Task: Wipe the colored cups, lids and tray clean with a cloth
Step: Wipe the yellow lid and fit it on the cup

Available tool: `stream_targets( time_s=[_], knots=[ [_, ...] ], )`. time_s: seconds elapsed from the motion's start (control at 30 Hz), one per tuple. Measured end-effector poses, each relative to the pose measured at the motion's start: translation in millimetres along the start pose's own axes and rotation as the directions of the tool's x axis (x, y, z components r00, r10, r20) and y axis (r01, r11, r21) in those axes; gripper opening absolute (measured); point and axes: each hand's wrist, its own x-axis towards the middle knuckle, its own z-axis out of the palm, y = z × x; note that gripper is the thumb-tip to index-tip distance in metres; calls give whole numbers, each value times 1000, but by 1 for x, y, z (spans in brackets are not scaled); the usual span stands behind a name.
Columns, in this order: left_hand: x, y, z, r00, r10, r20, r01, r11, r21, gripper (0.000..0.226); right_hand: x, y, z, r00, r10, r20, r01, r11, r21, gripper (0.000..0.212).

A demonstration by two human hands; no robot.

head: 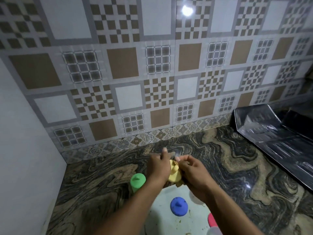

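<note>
I see two bare forearms running from the near edge into the scene, ending in my left hand (159,168) and right hand (194,175). No sleeves, gloves, rings, or watch show on either.

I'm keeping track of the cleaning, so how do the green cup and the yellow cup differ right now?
The green cup stands untouched on the marble counter; the yellow cup is held between both hands, left hand and right hand. Green is fully visible; yellow is mostly hidden. Both have pointed lids.

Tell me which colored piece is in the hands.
The yellow one, held between left hand and right hand. Green, blue and red sit untouched.
</note>
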Motion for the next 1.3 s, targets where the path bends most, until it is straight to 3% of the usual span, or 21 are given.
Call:
stream_targets(
  time_s=[0.1,0.17,0.23,0.27,0.33,0.37,0.43,0.5,0.57,0.63,0.73,0.83,0.9,0.93,0.97,1.03,1.13,1.23,1.3],
  knots=[
    [-17,17,5,957,-25,-290,-25,985,-170,66,4,15,21,976,-68,-209,105,980,168,23],
    [-21,17,8,936,-140,-324,66,971,-229,64,2,33,32,953,1,-303,100,943,318,27],
    [-17,5,9,962,-214,-172,172,958,-228,63,-3,39,27,945,14,-326,86,954,288,28],
    [-14,0,8,968,-251,-16,239,937,-257,74,-6,34,20,953,-11,-304,77,975,206,27],
    [-4,-11,3,939,-277,205,322,919,-229,100,-10,14,6,985,-48,-167,49,999,1,25],
    [2,-11,1,944,-248,218,289,939,-184,92,-9,4,1,995,-44,-84,39,998,-59,24],
    [1,-2,0,988,-123,89,129,989,-74,61,-9,-5,0,999,-33,-6,33,998,-48,22],
    [-5,10,4,993,-36,-114,31,999,-45,57,-7,0,10,995,-61,-75,67,994,86,21],
    [-11,15,8,960,-75,-270,30,986,-165,60,-6,18,26,981,-60,-185,108,959,264,25],
    [-10,9,14,934,-180,-308,96,958,-269,60,-3,40,36,953,-21,-303,129,932,340,31],
    [-6,-9,13,968,-156,-198,115,972,-203,61,-2,38,25,917,-64,-394,144,973,178,34],
    [7,-22,-1,997,6,72,3,992,-124,61,-4,10,3,973,-119,-200,129,991,38,24],
    [13,-20,-12,964,96,249,-80,994,-75,66,-7,-5,-5,993,-87,-78,86,996,-21,23],
    [14,-18,-14,954,134,268,-126,991,-47,67,-6,-6,-6,996,-74,-44,73,997,-19,23],
    [13,-13,-15,956,176,236,-175,984,-22,68,-4,-6,-4,997,-63,-36,63,998,7,21],
    [6,-6,-12,975,221,40,-222,974,36,63,-4,3,8,995,-58,-87,69,990,127,19],
    [-2,-7,-3,966,133,-223,-149,987,-54,61,-6,25,34,968,-47,-248,128,938,321,23],
    [2,-25,2,968,39,-248,-58,996,-72,59,-10,39,39,945,29,-325,92,932,351,17],
    [2,-36,-1,963,193,-186,-192,981,27,53,-10,36,29,926,-25,-378,123,963,239,22]
  ],
)
